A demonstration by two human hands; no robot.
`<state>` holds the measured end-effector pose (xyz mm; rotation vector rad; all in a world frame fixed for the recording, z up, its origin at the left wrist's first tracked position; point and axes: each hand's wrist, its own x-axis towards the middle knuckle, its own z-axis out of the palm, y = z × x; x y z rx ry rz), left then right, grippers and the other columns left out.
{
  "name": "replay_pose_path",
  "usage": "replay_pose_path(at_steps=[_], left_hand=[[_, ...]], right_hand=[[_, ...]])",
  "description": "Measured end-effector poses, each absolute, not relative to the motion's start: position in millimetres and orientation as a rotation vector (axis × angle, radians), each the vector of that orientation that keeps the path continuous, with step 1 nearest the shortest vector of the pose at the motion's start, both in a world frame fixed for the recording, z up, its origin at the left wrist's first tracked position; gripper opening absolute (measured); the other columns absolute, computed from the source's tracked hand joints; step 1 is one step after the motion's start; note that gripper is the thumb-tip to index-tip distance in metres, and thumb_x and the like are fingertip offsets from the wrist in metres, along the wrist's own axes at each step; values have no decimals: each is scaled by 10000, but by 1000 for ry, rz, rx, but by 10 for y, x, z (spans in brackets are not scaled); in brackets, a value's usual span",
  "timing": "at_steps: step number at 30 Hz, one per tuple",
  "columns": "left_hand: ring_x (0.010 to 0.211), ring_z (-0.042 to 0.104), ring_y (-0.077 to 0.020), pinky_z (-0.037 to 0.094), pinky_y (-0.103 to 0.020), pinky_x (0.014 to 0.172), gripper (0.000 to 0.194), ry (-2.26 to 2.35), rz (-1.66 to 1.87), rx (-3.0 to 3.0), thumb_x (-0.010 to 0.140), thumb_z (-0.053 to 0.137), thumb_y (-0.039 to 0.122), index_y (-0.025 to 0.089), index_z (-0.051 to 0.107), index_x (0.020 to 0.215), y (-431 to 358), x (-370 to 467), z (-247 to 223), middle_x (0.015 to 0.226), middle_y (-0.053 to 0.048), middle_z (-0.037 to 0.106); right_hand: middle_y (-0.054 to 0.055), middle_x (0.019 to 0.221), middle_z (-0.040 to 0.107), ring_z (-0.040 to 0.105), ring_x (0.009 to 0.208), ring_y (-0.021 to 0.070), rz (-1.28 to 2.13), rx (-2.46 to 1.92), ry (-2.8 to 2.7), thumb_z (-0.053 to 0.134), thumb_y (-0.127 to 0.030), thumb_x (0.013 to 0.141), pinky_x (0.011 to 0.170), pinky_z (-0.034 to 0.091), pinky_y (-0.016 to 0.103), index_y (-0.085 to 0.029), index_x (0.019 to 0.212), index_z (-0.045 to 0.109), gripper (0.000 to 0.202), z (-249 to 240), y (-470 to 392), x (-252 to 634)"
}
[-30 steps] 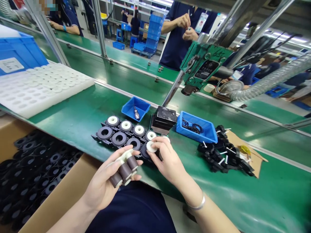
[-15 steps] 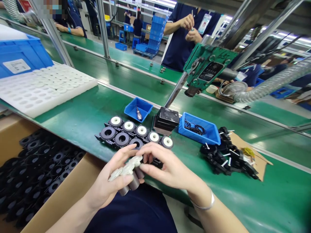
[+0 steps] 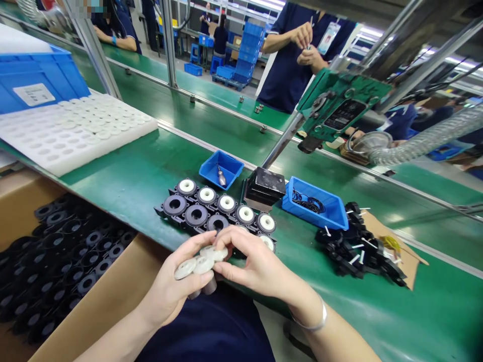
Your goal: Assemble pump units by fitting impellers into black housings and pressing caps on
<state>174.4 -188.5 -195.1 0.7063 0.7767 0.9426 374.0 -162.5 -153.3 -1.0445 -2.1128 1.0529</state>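
Note:
My left hand (image 3: 168, 281) is closed around several white plastic discs with grey cylindrical stems (image 3: 204, 264), flat faces up and stems pointing down. My right hand (image 3: 260, 261) has its fingertips pinched on the rightmost disc of that bunch. Just beyond both hands, two rows of black round housings (image 3: 196, 215) stand on the green bench. White discs (image 3: 227, 203) sit in the far row. In the near row the left housings have open centres, while a white disc (image 3: 267, 243) shows at the right end. My hands hide part of the near row.
Behind the housings are a blue bin (image 3: 222, 168) holding a small tool, a black block (image 3: 264, 187) and a blue bin of black rings (image 3: 315, 203). Black parts (image 3: 350, 246) lie right. A white foam tray (image 3: 75, 136) and a carton of black housings (image 3: 113, 281) are left.
The discs in my left hand have tipped so their flat faces show more. My right fingers stay at the bunch. The whole view has shifted slightly, and more of the near row's right end shows.

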Motion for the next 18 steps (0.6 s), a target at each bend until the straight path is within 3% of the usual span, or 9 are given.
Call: replay_pose_path(at_steps=[3, 7, 12, 18], left_hand=[[915, 698, -265, 590, -340, 758, 473, 776, 943, 668, 801, 774, 282, 204, 701, 1261, -1862, 1707, -1923, 1287, -140, 669], [1124, 631, -337, 597, -417, 871, 412, 737, 1011, 620, 845, 726, 297, 171, 711, 1236, -1793, 1628, -1915, 1205, -157, 700], [1244, 573, -367, 520, -516, 1029, 431, 754, 977, 561, 845, 731, 296, 208, 684, 1265, -1759, 1553, -1923, 1247, -133, 683], [1365, 442, -387, 501, -550, 1055, 556, 696, 985, 574, 766, 808, 204, 248, 641, 1294, -1749, 1527, -1902, 1359, -110, 592]], right_hand=[[50, 996, 655, 627, 912, 158, 1055, -1052, -1931, 717, -309, 874, 820, 534, 299, -196, 879, 594, 167, -1526, -1549, 3764], [66, 1038, 630, 625, 868, 150, 924, -1183, -1596, 668, -350, 910, 747, 542, 287, -197, 867, 565, 190, -1627, -1356, 3785], [95, 1021, 617, 620, 948, 200, 460, -1237, -1967, 656, -289, 917, 801, 542, 339, -196, 903, 548, 143, -1871, -1212, 3743], [161, 1313, 551, 551, 1225, 293, 264, -1171, -2406, 579, -279, 960, 1002, 504, 476, -197, 1096, 566, 160, -1633, -1298, 3749]])
